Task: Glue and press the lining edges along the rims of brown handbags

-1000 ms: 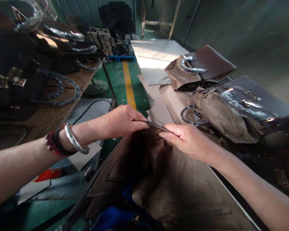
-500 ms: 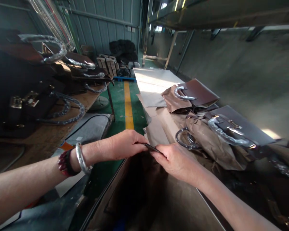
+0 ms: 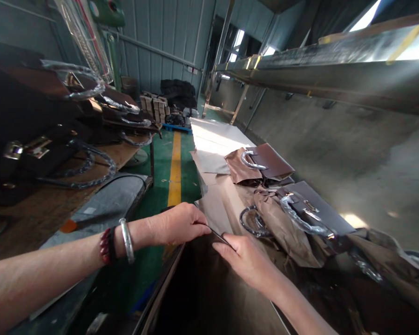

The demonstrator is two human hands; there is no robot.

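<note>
At the far left, a large black handbag with a gold-coloured metal clasp rests on a brown wooden tabletop, its looped dark handles wrapped in clear plastic; its inside does not show. More dark handbags with wrapped handles crowd behind it. Farther back, a low blue pallet bears stacked pale brown bundles and a dark heap beside them.

In the middle, the left hand, a silver-coloured bangle and a dark red beaded bracelet on its wrist, pinches one end of a thin dark strip between thumb and fingers. The strip spans the short gap between the hands, slanting down to the right, narrow and nearly straight. Whether it is a separate piece or the edge of the dark brown material below cannot be told. The right hand pinches its other end, thumb beneath and fingers above.

To the right, a reddish-brown handbag lies partly in brown paper. Nearer, a grey-brown handbag with a metal clasp and plastic-wrapped handle sits against crumpled brown wrapping; the contents of both are hidden.
</note>
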